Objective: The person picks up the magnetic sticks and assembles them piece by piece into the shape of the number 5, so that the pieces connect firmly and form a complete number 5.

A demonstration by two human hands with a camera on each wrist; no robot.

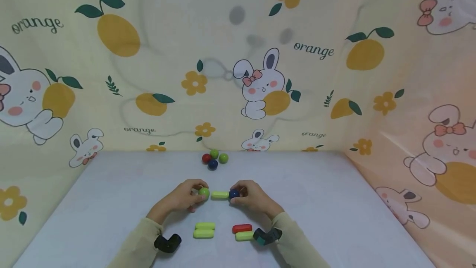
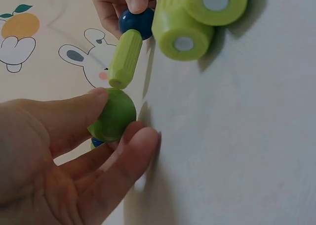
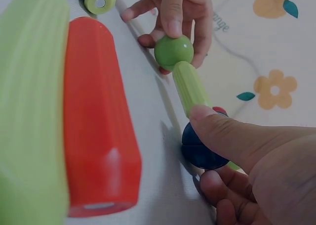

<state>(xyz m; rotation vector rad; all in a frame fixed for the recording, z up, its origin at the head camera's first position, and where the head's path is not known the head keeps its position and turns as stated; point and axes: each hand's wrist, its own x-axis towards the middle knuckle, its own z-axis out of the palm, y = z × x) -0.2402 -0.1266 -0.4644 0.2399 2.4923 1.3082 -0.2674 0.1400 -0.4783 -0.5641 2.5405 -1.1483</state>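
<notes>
My left hand (image 1: 186,195) pinches a green ball (image 1: 204,192) between thumb and fingers, just above the white table. Facing it, my right hand (image 1: 254,197) holds a dark blue ball (image 1: 234,194) the same way. From the blue ball a light green rod (image 1: 220,195) sticks out to the left, joined to it end-on. The rod's free end points at the green ball (image 2: 114,115), with a narrow gap showing between them in the head view. Seen from the right wrist, the thumb presses the blue ball (image 3: 200,148) beside the rod's base.
Nearer me, two light green rods (image 1: 204,230) lie side by side. Right of them are a red rod (image 1: 242,228) and another light green rod (image 1: 244,236), by the right wrist camera. Farther back sits a cluster of red, green and blue balls (image 1: 213,164) before the printed cloth.
</notes>
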